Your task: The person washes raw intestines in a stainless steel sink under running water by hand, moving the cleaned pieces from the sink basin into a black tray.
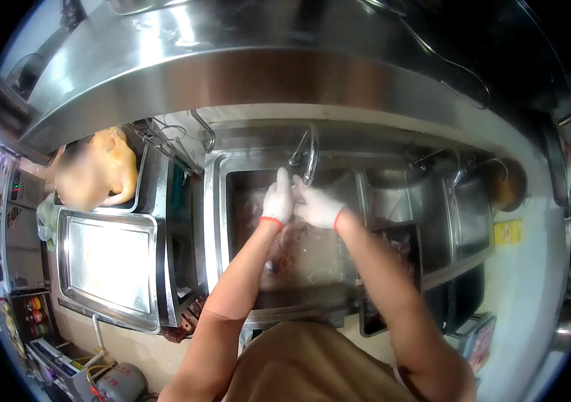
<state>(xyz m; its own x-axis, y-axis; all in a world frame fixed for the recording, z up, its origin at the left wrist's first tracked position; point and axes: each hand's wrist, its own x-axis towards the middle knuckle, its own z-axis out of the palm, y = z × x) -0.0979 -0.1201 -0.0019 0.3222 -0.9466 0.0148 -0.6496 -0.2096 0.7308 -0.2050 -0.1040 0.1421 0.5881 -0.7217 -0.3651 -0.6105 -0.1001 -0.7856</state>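
Note:
My left hand (pixel 277 199), in a white knit glove with a red cuff, is held flat with its fingers pointing away from me. Against its inner side rests my right hand (pixel 316 203), gloved the same way and slightly blurred. No object shows between them, though the palms are hidden. Both hands are just below the spout of a chrome faucet (pixel 312 156). Beneath them is a stainless steel sink (pixel 222 226) holding cloudy water. Reddish-brown pieces (pixel 285 251), apparently raw meat, lie in that water, partly covered by my hands and forearms.
Right of the sink, a dark tray (pixel 418 251) with meat pieces leans under my right forearm. More basins (pixel 406 196) follow beyond it. At left are a shiny metal tray (pixel 109 256) and a plucked bird carcass (pixel 119 161). A metal hood edge (pixel 265 75) spans the top.

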